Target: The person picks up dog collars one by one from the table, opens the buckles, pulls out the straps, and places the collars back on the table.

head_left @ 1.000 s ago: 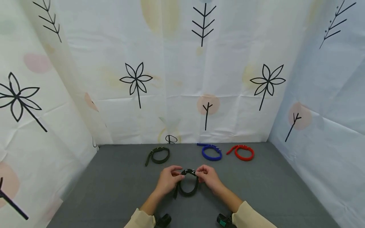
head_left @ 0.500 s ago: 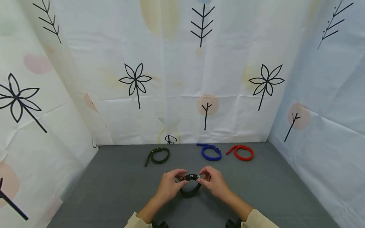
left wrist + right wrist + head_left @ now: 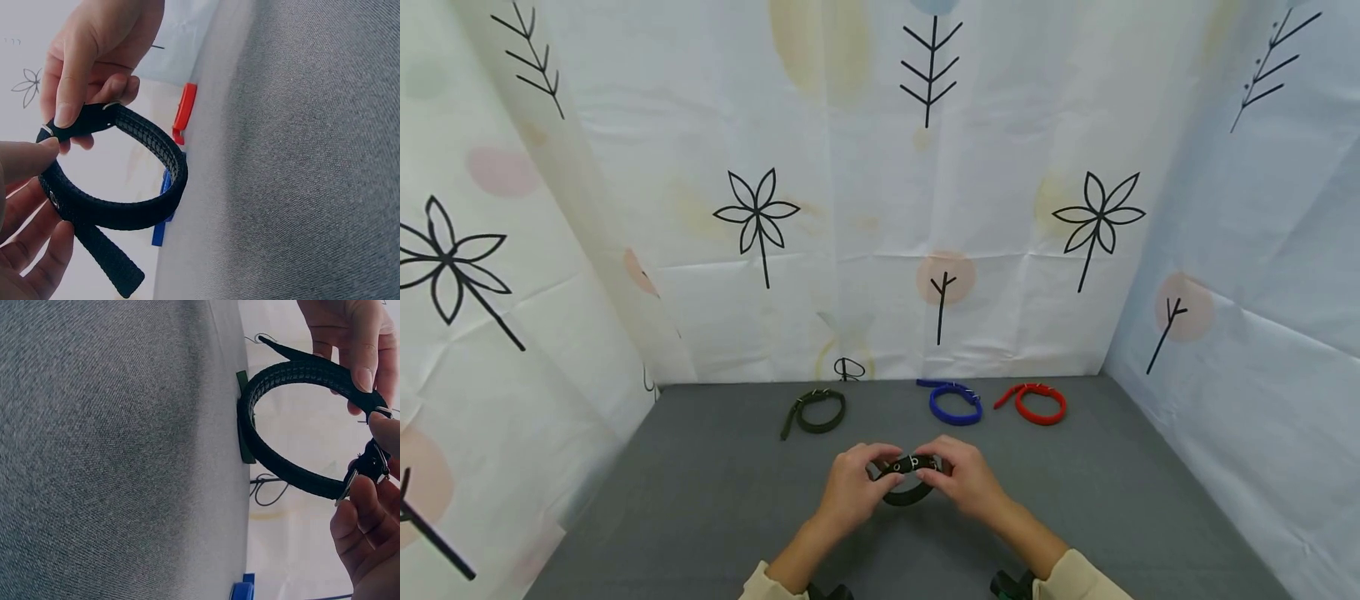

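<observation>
A black collar (image 3: 910, 497) with a metal buckle, closed into a loop, is held up in front of me between both hands. My left hand (image 3: 853, 487) pinches the strap on the left side of the buckle, thumb on the near face. On the buckle's right side my right hand (image 3: 966, 479) pinches the band between thumb and fingers. In the left wrist view the collar (image 3: 125, 212) stays off the table, its free tail sticking out past the loop. The right wrist view shows metal rings beside the right fingertips (image 3: 362, 494).
Along the back of the grey table (image 3: 715, 475) lie a dark green collar (image 3: 822, 425), a blue collar (image 3: 957, 418) and a red collar (image 3: 1042, 419), each looped. Behind and at both sides hangs a white patterned cloth (image 3: 850, 167).
Both hands have shifted slightly right with the black collar. Its loop has tipped, so the buckle part faces me more, and the tail that hung at the left is hidden in the head view.
</observation>
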The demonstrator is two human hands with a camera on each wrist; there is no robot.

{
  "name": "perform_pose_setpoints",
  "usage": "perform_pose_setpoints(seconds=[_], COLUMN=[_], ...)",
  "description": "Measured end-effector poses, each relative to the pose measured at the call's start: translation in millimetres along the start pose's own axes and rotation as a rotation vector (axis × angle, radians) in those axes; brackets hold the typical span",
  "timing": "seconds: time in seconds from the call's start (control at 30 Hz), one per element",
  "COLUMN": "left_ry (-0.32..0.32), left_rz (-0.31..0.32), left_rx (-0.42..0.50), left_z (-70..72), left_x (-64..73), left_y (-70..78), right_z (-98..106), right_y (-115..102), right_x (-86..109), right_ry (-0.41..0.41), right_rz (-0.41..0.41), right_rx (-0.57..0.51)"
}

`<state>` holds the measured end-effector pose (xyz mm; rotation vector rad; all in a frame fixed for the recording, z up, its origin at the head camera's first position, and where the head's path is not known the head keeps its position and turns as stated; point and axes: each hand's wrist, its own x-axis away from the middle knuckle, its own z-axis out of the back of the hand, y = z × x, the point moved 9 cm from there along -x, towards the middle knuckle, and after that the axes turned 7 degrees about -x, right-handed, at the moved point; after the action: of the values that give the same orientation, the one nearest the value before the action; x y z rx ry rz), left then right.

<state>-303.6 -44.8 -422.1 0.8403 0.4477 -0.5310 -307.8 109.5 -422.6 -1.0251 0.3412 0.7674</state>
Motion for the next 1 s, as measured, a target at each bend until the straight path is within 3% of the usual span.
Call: perform_pose_setpoints(seconds=[0.33,0.67,0.83,1.0], left_ry=[-0.08,-0.271,-0.361,-0.42], left_rz=[0.073,0.231,0.289,0.325], left_rx=[0.066,0.074,0.137,0.219], left_z=[-4.7,-23.5,-28.2,-31.3], left_x=[-1.8,-6.7,-8.3,-7.5], left_y=[-7.7,-25.0,-27.7,-29.7], right_z=[-4.0,-7.4,-9.6,-10.0], right_y=[-1.4,-6.7,-11.1,-9.1], right_x=[0.6,-3.2,-6.1,-5.9], right_ry=[0.021,0.032,0.041,0.048], right_rz=[0.033,0.068,0.111,0.098], right_rx=[-0.013,0.041,0.056,0.018])
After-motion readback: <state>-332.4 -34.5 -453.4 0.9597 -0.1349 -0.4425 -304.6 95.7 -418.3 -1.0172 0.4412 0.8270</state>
